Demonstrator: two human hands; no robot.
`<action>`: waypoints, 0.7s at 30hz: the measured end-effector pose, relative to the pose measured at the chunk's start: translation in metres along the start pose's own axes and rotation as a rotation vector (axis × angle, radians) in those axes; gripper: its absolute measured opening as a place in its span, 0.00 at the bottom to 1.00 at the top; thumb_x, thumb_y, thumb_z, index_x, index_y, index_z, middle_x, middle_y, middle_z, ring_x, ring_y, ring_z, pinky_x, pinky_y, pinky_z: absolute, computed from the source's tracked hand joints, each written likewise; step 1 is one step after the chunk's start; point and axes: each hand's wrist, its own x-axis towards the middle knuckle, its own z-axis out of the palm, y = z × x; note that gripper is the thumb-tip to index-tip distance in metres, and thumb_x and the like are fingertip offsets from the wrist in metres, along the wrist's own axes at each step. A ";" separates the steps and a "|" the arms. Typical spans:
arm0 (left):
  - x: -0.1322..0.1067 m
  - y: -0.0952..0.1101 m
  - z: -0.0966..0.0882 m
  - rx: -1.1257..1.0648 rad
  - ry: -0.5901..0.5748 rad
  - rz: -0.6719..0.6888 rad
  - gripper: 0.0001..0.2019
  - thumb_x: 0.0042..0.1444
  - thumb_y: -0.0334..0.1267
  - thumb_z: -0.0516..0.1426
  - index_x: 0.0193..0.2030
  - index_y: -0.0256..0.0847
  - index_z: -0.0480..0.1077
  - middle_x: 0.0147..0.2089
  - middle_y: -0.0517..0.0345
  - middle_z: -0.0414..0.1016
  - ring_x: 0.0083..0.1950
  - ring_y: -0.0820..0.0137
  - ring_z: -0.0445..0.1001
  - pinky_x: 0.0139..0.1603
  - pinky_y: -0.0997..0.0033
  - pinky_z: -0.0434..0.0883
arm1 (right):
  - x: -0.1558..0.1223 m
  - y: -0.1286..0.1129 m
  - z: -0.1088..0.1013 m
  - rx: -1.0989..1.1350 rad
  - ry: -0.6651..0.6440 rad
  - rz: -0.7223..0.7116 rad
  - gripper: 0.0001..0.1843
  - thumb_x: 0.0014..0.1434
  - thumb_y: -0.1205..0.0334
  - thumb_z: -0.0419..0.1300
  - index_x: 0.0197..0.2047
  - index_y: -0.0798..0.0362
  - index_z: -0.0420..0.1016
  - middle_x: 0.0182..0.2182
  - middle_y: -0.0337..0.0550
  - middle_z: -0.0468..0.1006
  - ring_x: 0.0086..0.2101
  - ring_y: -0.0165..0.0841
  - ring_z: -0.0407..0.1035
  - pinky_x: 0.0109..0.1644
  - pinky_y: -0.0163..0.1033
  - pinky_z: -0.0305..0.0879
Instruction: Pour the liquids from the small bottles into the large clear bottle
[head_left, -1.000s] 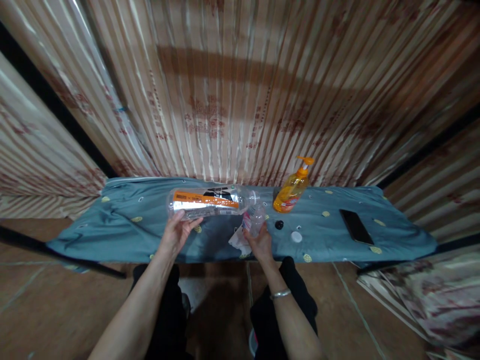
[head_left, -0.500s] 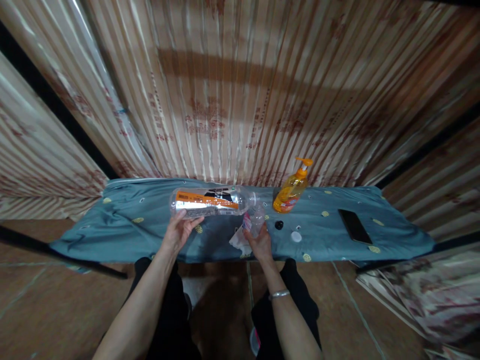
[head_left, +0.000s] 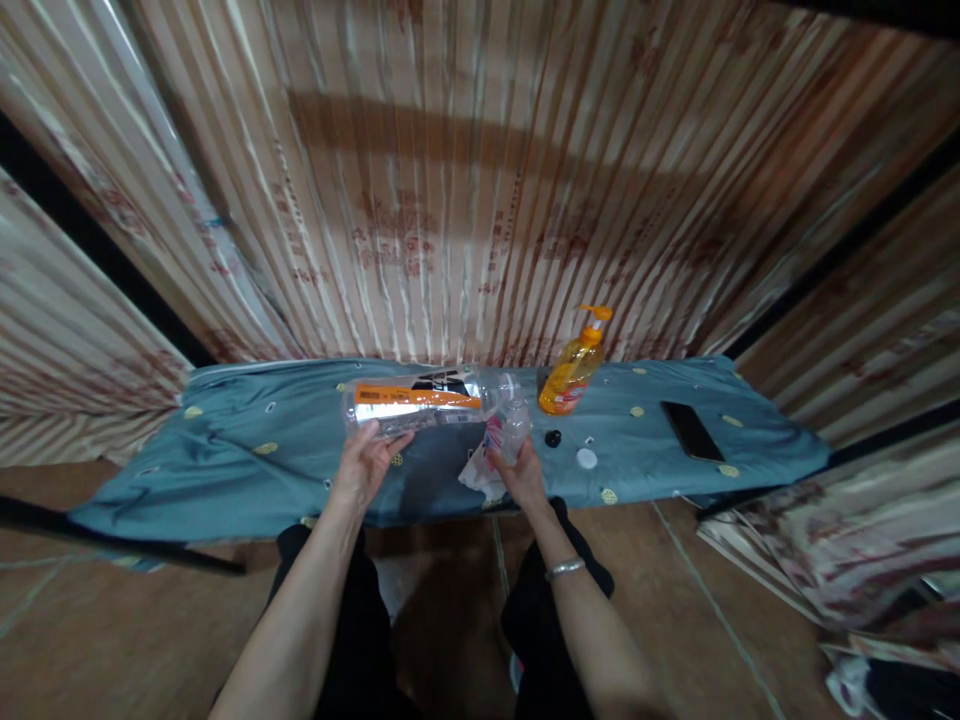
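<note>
My left hand (head_left: 365, 465) grips the base end of a large clear plastic bottle (head_left: 420, 402) with an orange and white label, held on its side above the blue cloth-covered table (head_left: 247, 460). Its open mouth points right, at the mouth of a small clear bottle (head_left: 510, 432) with a pink label. My right hand (head_left: 520, 472) is wrapped around that small bottle, holding it upright over the table's front edge. Crumpled white paper (head_left: 475, 475) lies just left of my right hand.
An orange pump soap bottle (head_left: 571, 366) stands at the back of the table. A black cap (head_left: 553, 438) and a white cap (head_left: 586, 458) lie right of my right hand. A black phone (head_left: 691, 431) lies farther right. Striped curtains hang behind; brown tiled floor below.
Both hands keep their hold on the two bottles. The view has shifted a little, so everything on the table sits slightly more to the left.
</note>
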 end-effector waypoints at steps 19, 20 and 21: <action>-0.007 -0.001 -0.002 0.044 -0.004 0.023 0.27 0.33 0.35 0.78 0.43 0.41 0.78 0.36 0.58 0.85 0.42 0.59 0.85 0.46 0.57 0.84 | -0.002 -0.012 -0.005 -0.023 -0.032 0.096 0.35 0.54 0.52 0.70 0.62 0.55 0.71 0.45 0.53 0.86 0.49 0.53 0.83 0.54 0.56 0.78; -0.008 -0.001 -0.002 0.046 -0.002 0.022 0.26 0.33 0.34 0.78 0.42 0.41 0.78 0.36 0.58 0.85 0.42 0.59 0.85 0.47 0.57 0.84 | -0.002 -0.012 -0.005 -0.028 -0.034 0.101 0.36 0.54 0.52 0.70 0.63 0.56 0.71 0.45 0.54 0.86 0.48 0.53 0.83 0.54 0.55 0.79; -0.008 -0.001 -0.002 0.050 0.000 0.021 0.26 0.33 0.34 0.78 0.42 0.41 0.78 0.36 0.58 0.85 0.41 0.60 0.85 0.47 0.56 0.83 | -0.002 -0.013 -0.005 -0.031 -0.038 0.102 0.35 0.54 0.52 0.70 0.63 0.56 0.71 0.45 0.54 0.87 0.48 0.52 0.83 0.54 0.55 0.79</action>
